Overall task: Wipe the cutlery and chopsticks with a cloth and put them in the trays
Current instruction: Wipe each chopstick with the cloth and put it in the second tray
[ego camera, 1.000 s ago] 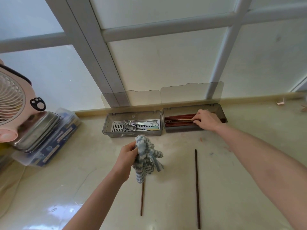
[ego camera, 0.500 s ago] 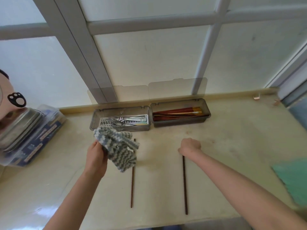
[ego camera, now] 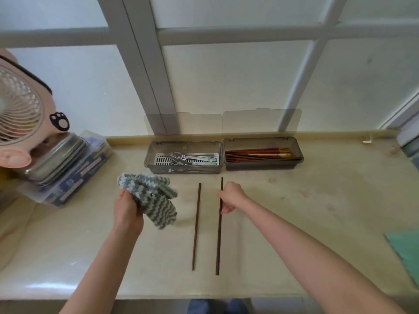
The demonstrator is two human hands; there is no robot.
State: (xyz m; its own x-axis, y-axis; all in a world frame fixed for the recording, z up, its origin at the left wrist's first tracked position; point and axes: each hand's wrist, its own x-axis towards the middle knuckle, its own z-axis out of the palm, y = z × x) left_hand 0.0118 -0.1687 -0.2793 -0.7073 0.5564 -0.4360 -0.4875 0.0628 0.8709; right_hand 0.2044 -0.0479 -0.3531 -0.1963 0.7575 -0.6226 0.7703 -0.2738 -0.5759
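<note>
Two long dark chopsticks lie side by side on the beige counter. My right hand [ego camera: 231,197] grips the right chopstick [ego camera: 218,241] near its far end. The left chopstick [ego camera: 196,225] lies free beside it. My left hand [ego camera: 127,211] holds a grey-and-white striped cloth [ego camera: 154,200] just left of the chopsticks. At the back stand two grey trays with lids raised: the left tray [ego camera: 149,159] holds forks and other cutlery, the right tray [ego camera: 297,164] holds several red-brown chopsticks.
A pink fan [ego camera: 20,114] sits at the far left on a metal tin [ego camera: 54,157] and a clear box [ego camera: 72,177]. A green cloth [ego camera: 405,252] lies at the right edge. A frosted window rises behind the trays. The counter's front edge is near me.
My right hand left the chopstick tray, came back to the counter and closed on the right chopstick. My left hand with the cloth moved left off the other chopstick.
</note>
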